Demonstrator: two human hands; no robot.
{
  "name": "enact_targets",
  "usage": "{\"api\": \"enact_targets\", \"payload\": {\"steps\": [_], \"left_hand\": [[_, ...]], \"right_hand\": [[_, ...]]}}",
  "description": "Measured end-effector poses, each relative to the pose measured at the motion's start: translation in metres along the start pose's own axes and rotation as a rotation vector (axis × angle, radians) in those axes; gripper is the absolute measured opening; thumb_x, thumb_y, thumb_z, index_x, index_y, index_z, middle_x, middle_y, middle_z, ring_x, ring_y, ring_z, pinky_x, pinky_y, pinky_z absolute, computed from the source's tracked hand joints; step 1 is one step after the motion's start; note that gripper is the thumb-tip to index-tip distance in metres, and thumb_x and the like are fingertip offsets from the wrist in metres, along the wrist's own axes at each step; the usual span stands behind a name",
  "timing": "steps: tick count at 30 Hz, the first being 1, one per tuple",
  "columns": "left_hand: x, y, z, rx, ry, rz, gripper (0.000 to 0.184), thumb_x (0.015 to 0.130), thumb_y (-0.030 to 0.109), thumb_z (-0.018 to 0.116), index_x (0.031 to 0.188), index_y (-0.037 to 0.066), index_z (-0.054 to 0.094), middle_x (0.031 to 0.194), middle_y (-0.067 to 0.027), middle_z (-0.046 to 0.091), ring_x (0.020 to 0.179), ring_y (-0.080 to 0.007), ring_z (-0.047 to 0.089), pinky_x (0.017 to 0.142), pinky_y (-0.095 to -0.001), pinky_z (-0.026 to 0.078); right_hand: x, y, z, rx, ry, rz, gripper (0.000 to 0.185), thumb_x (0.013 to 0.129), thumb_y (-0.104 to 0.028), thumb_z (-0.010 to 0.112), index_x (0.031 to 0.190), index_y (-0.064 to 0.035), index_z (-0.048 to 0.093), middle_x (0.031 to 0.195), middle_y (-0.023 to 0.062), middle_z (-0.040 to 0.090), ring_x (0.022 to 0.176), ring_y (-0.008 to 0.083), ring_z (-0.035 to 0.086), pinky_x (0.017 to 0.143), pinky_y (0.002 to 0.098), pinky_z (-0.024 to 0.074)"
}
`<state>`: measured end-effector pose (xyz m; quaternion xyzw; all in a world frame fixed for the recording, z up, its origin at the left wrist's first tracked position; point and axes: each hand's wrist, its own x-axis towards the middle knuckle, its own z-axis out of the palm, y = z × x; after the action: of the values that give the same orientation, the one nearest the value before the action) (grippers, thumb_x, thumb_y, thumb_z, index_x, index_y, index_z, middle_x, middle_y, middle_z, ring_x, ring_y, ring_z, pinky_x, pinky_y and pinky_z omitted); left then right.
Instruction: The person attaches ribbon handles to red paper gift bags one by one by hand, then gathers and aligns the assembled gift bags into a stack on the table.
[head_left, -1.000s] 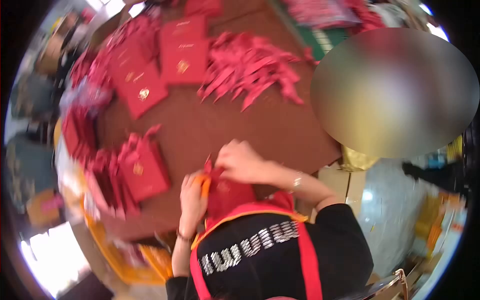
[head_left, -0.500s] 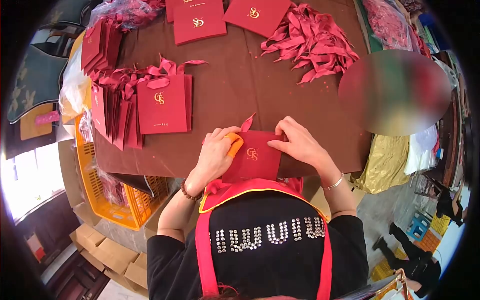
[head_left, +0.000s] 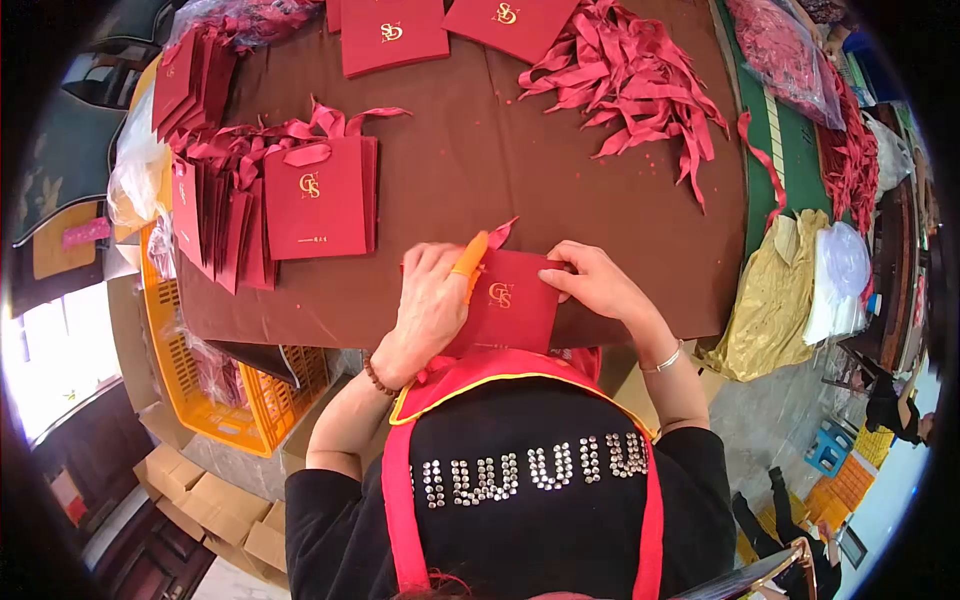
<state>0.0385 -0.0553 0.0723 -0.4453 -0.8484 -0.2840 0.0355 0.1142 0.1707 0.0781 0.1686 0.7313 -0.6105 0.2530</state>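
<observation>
A red paper bag with a gold logo (head_left: 505, 300) stands at the table's front edge, against the red apron (head_left: 490, 370). My left hand (head_left: 437, 290), with an orange band on one finger, is closed on its left side near the top. The thumb and fingers of my right hand (head_left: 590, 280) pinch its upper right corner. A short piece of red ribbon (head_left: 503, 232) sticks up behind the bag's top edge. Bags with ribbon handles (head_left: 320, 200) stand to the left. A loose heap of red ribbons (head_left: 635, 85) lies at the back right.
More red bags (head_left: 395, 35) lie at the back of the brown table (head_left: 450, 180). An orange crate (head_left: 255, 430) is below left, cardboard boxes (head_left: 220, 510) behind it. A gold plastic bag (head_left: 765, 310) hangs at the right edge. A person in dark clothes (head_left: 790, 530) is far right.
The view has steadied and shifted since the earliest frame. My left hand has turned slightly on the bag, its orange-banded finger now raised. My right hand keeps its pinch at the corner.
</observation>
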Motion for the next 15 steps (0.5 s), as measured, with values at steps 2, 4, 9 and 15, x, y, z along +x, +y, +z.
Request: {"api": "enact_targets", "payload": {"steps": [2, 4, 9, 15], "left_hand": [[0.0, 0.012, -0.004, -0.06, -0.113, -0.109, 0.017, 0.08, 0.007, 0.06, 0.096, 0.001, 0.062, 0.097, -0.0102, 0.062, 0.082, -0.0251, 0.056, 0.078, -0.0368, 0.039], [0.002, 0.02, -0.001, -0.167, -0.12, -0.101, 0.017, 0.079, 0.007, 0.062, 0.095, 0.001, 0.064, 0.089, -0.0092, 0.062, 0.076, -0.0254, 0.056, 0.076, -0.0346, 0.039], [0.007, 0.029, 0.009, 0.028, -0.151, -0.006, 0.015, 0.079, 0.011, 0.063, 0.092, 0.005, 0.067, 0.087, -0.0051, 0.063, 0.075, -0.0224, 0.056, 0.074, -0.0341, 0.038], [0.008, 0.033, 0.031, -0.164, 0.043, -0.077, 0.016, 0.075, 0.007, 0.067, 0.092, 0.005, 0.065, 0.079, -0.0044, 0.062, 0.075, -0.0208, 0.057, 0.075, -0.0358, 0.036]], "right_hand": [[-0.001, 0.0, 0.001, 0.0, 0.018, 0.025, 0.018, 0.086, -0.014, 0.061, 0.09, 0.0033, 0.058, 0.077, 0.0037, 0.056, 0.066, 0.0091, 0.056, 0.059, 0.024, 0.0471], [-0.001, 0.0, 0.001, 0.042, 0.02, 0.024, 0.016, 0.086, -0.014, 0.061, 0.09, 0.0015, 0.058, 0.076, 0.0017, 0.056, 0.063, 0.0082, 0.055, 0.058, 0.0225, 0.0453], [0.0, 0.004, 0.0, 0.055, 0.025, 0.013, 0.019, 0.086, -0.015, 0.061, 0.092, 0.0033, 0.058, 0.078, 0.005, 0.057, 0.064, 0.011, 0.057, 0.06, 0.0246, 0.0473], [-0.001, 0.006, -0.001, 0.087, 0.034, -0.005, 0.024, 0.085, -0.016, 0.062, 0.097, 0.0055, 0.06, 0.082, 0.0088, 0.059, 0.067, 0.0134, 0.06, 0.061, 0.0263, 0.0508]]}}
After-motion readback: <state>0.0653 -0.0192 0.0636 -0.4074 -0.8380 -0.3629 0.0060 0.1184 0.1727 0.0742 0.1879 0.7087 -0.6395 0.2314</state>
